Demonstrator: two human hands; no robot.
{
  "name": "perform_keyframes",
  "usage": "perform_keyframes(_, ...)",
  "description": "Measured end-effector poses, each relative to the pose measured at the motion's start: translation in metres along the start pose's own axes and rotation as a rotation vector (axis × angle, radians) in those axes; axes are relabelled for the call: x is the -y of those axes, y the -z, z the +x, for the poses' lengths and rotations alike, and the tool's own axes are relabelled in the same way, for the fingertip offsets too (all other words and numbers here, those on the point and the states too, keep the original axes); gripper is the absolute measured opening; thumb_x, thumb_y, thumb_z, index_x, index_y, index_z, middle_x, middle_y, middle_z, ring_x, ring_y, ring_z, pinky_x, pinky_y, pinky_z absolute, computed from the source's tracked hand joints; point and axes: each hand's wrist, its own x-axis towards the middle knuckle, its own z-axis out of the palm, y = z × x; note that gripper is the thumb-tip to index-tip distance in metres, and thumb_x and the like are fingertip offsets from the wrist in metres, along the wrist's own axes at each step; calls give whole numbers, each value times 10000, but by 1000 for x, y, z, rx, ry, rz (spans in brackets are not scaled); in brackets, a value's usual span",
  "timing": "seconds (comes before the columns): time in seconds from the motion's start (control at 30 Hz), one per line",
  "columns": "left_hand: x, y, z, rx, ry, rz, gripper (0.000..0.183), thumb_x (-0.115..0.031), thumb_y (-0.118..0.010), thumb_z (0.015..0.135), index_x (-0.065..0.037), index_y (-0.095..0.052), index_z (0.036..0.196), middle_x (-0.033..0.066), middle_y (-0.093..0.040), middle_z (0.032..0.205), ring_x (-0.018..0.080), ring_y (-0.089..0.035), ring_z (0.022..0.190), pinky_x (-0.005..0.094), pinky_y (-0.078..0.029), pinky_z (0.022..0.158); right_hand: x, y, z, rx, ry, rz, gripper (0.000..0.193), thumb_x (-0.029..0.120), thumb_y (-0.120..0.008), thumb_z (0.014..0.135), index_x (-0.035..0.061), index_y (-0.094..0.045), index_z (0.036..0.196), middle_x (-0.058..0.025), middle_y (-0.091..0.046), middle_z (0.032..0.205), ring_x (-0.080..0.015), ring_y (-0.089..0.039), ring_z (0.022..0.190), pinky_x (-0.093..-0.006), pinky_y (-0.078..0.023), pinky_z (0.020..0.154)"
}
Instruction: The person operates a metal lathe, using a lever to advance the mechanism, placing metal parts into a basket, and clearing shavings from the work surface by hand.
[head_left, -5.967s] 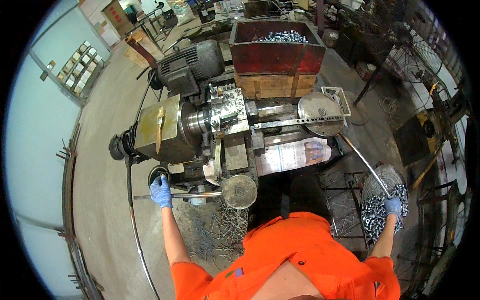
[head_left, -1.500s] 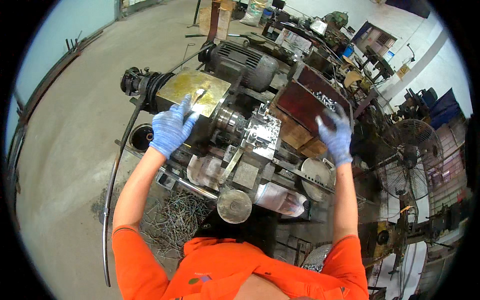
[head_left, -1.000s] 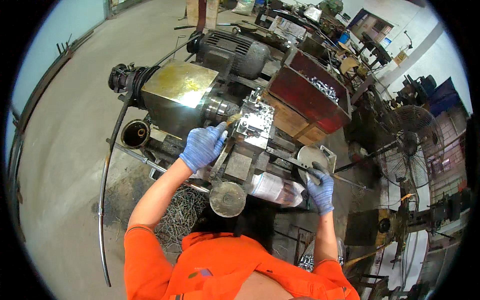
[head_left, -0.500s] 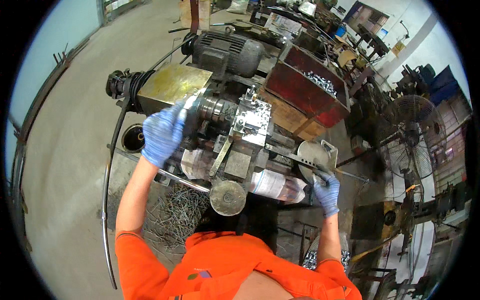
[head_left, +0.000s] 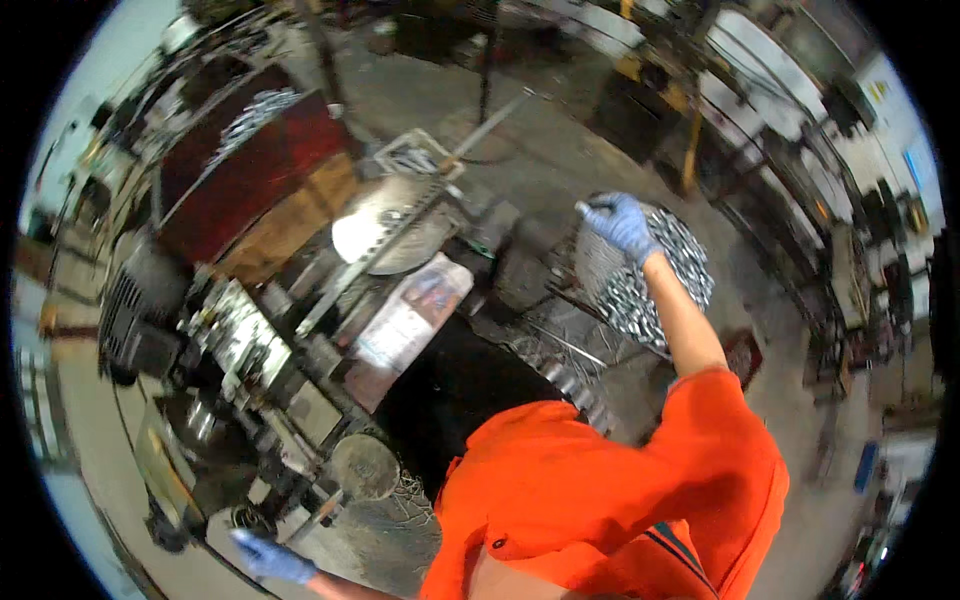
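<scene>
My right hand (head_left: 620,226), in a blue knit glove, is stretched out to the right over a round basket (head_left: 592,262) heaped with small shiny metal parts (head_left: 680,262). Its fingers are curled together, with a pale tip at their end; what they hold, if anything, I cannot make out. My left hand (head_left: 272,557), also gloved in blue, is low at the left beside the near end of a small lathe (head_left: 240,340). Motion smears its fingers. On the lathe a perforated metal bar (head_left: 375,250) runs past a round pale plate (head_left: 395,225).
A red bin (head_left: 250,165) of metal parts stands behind the lathe on a wooden block (head_left: 290,210). Beyond the bar's end is a small tray (head_left: 415,155). A round metal disc (head_left: 365,466) juts out near my body. Racks and machinery line the right side.
The view has swung to the right. My right hand has left the perforated bar and is now over the basket. My left hand has moved back from the lathe's spindle toward its near left.
</scene>
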Motion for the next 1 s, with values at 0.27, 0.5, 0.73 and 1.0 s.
perform_keyframes(0.27,26,-55,-38,197,-139,146,410,-343,-540,917,19,-545,723,41,-453,537,133,-372,494,314,-329,472,-238,11,-7,215,-399,-617,530,533,-599,735,41,-687,912,-179,-654,953,-342,-622,910,-363,-477,841)
perform_keyframes(0.5,7,-52,-40,207,-89,110,479,-377,-553,901,41,-532,668,62,-488,539,161,-405,482,339,-351,487,-127,4,-11,602,-551,-614,611,554,-514,745,78,-621,1113,-164,-587,1166,-330,-561,1081,-407,-437,912)
perform_keyframes(0.73,15,-54,-35,215,-61,99,470,-367,-557,902,30,-523,653,47,-486,546,156,-397,504,336,-349,499,-162,-37,-6,525,-530,-631,702,623,-531,699,48,-633,1090,-179,-580,1179,-340,-556,1092,-397,-438,915)
perform_keyframes(1.0,28,-52,-32,257,59,109,418,-336,-556,909,-10,-520,650,2,-456,530,100,-338,473,298,-293,440,-170,-16,-11,397,-604,-183,635,581,-589,709,16,-663,989,-212,-642,1009,-344,-616,954,-369,-475,830)
